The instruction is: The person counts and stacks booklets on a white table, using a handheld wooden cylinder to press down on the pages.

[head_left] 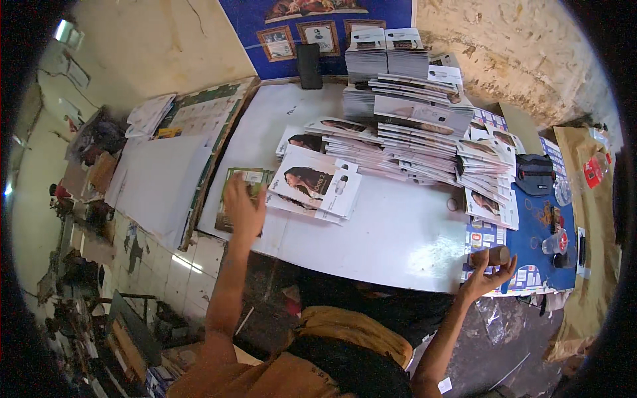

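My left hand [243, 209] is over a green and brown printed sheet or card [257, 176] at the left of the white table. Its fingers look apart, and part of the sheet is hidden beneath it. At the table's front right, my right hand [490, 278] has thumb and fingers around a short brown cylinder [492, 257]; its exact kind is unclear. Beside my left hand lies a small stack of white printed leaflets [308, 179] showing a person with long dark hair.
Behind rise tall piles of folded leaflets [418, 113], with a black phone [309, 66] against the blue poster. On the blue right end sit a dark pouch [535, 174], plastic cups [555, 242] and rubber bands [545, 215]. A white-topped board [156, 179] adjoins the table's left side.
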Available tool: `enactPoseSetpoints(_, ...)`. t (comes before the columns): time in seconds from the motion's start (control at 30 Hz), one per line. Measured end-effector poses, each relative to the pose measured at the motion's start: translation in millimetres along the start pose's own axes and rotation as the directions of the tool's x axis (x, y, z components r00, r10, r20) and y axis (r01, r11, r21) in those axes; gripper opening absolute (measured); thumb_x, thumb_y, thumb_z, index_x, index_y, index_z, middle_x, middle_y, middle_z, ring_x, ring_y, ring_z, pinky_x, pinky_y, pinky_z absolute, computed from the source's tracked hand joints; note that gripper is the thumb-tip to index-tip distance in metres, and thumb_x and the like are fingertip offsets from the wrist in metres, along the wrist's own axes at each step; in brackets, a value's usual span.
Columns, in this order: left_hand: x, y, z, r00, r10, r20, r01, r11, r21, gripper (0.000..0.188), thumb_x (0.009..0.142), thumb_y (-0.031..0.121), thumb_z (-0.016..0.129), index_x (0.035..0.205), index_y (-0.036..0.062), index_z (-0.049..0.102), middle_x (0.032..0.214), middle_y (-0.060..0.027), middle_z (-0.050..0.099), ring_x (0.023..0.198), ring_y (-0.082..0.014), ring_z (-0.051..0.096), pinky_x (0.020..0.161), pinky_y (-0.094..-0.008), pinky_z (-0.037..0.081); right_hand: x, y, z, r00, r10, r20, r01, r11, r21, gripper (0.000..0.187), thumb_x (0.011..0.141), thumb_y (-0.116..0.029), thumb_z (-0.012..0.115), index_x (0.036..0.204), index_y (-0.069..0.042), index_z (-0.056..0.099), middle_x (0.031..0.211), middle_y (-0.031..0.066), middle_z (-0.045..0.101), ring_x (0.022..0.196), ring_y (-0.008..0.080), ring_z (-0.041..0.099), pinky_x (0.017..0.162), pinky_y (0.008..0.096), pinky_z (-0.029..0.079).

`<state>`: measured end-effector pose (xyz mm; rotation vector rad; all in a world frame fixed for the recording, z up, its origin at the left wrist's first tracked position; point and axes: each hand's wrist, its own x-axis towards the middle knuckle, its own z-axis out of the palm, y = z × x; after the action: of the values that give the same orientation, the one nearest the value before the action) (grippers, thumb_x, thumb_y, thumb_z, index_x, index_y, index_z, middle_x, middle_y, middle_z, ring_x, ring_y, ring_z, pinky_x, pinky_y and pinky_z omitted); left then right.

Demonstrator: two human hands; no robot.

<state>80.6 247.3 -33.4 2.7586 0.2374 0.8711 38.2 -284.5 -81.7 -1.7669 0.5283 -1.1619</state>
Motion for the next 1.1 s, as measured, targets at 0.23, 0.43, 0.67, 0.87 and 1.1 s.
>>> enactPoseSetpoints(0.23, -37.2, -105.8, -34.8, 0.950, -0.312, 0.020, 0.275, 0.863, 0.424, 0.070, 0.089, 0.046, 0.071, 0.130, -0.0064, 0.052, 0.135, -0.0279, 0.052, 0.127, -0.0465, 0.048, 0.101, -0.0540, 0.043, -0.7, 11.0, -1.6, 0.993, -0.058, -0.099, 0.066, 0.994, 0.085, 0.068, 0.093, -0.020, 0.071, 0.148, -0.001, 0.036, 0.141, 0.0187, 0.049, 0.130, 0.0313, 0.047, 0.111, 0.0467, 0.037)
enactPoseSetpoints(0.43, -14.3, -72.7, -112.1, 0.871, -0.445, 0.209, 0.483, 0.855, -0.192, 0.033, 0.094, 0.020, 0.070, 0.111, -0.0045, 0.057, 0.095, -0.0143, 0.065, 0.092, -0.0219, 0.063, 0.084, -0.0359, 0.048, 3.4, -12.5, -17.8, 0.911, -0.268, -0.314, 0.284, 0.959, 0.005, 0.055, 0.100, -0.029, 0.063, 0.138, 0.004, 0.042, 0.131, 0.0184, 0.055, 0.123, 0.0291, 0.052, 0.105, 0.0424, 0.042)
enactPoseSetpoints(0.67, -16.2, 56.7, -138.7, 0.842, -0.142, 0.520, 0.533, 0.366, -0.763, 0.053, 0.090, 0.010, 0.071, 0.138, -0.0003, 0.051, 0.119, -0.0084, 0.064, 0.101, -0.0185, 0.065, 0.092, -0.0348, 0.053, -50.9, -115.6, -24.7, 0.639, -0.526, 0.561, 0.537, 0.828, 0.164, 0.043, 0.078, -0.012, 0.080, 0.118, -0.011, 0.063, 0.123, 0.0201, 0.058, 0.111, 0.0390, 0.057, 0.101, 0.0494, 0.043)
enactPoseSetpoints(0.87, -49.7, 172.4, -53.0, 0.434, 0.424, 0.795, 0.864, 0.053, -0.500, 0.048, 0.093, 0.019, 0.071, 0.132, -0.0002, 0.050, 0.122, -0.0103, 0.060, 0.110, -0.0160, 0.061, 0.092, -0.0312, 0.051, -61.6, -139.3, -0.1, 0.326, -0.616, 0.717, 0.679, 0.681, 0.276, 0.046, 0.070, -0.012, 0.079, 0.114, -0.027, 0.073, 0.137, 0.0049, 0.059, 0.118, 0.0285, 0.054, 0.094, 0.0427, 0.036)
enactPoseSetpoints(1.1, -62.7, 213.1, -3.3, 0.780, 0.472, 0.411, 0.414, 0.103, -0.904, 0.070, 0.098, 0.049, 0.057, 0.142, -0.0025, 0.040, 0.140, -0.0162, 0.049, 0.123, -0.0249, 0.052, 0.107, -0.0412, 0.039, -53.2, -115.4, -19.6, 0.631, 0.349, 0.693, -0.729, 0.571, 0.376, 0.045, 0.094, -0.003, 0.069, 0.135, 0.002, 0.052, 0.100, 0.0069, 0.072, 0.080, 0.0097, 0.066, 0.072, 0.0217, 0.051)
